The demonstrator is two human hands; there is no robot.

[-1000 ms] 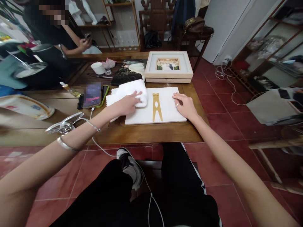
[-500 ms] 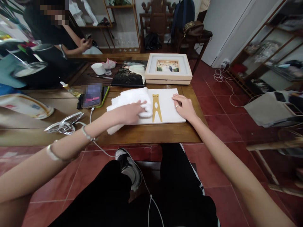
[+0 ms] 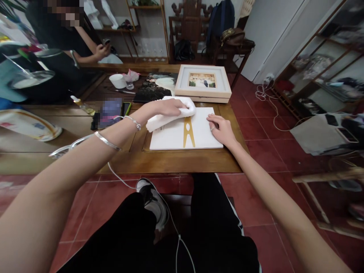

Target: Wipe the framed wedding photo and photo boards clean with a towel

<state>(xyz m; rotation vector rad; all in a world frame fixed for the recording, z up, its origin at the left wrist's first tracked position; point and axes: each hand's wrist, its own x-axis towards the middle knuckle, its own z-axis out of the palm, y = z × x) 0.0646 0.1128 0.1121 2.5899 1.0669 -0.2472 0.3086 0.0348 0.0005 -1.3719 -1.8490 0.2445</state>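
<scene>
My left hand (image 3: 170, 107) is closed on a white towel (image 3: 159, 120), pressing it over the upper left part of a white flat board (image 3: 172, 140). A gold A-shaped piece (image 3: 188, 135) lies against the board's middle, its top end covered by the towel. My right hand (image 3: 222, 131) rests on the board's right edge with fingers stretched out, holding nothing. The board lies flat on the wooden table (image 3: 159, 162), near its front edge.
Behind the board are a framed photo (image 3: 202, 80) on a pale box and a dark picture (image 3: 143, 85). Phones (image 3: 109, 113), a dropper bottle (image 3: 82, 105) and a silver hair clip (image 3: 61, 151) lie left. A white cable (image 3: 121, 180) hangs down. Someone (image 3: 61, 36) sits across the table.
My left hand and the towel have moved up and to the right across the board, uncovering its lower left part and covering the gold piece's top. My right hand stays at the edge.
</scene>
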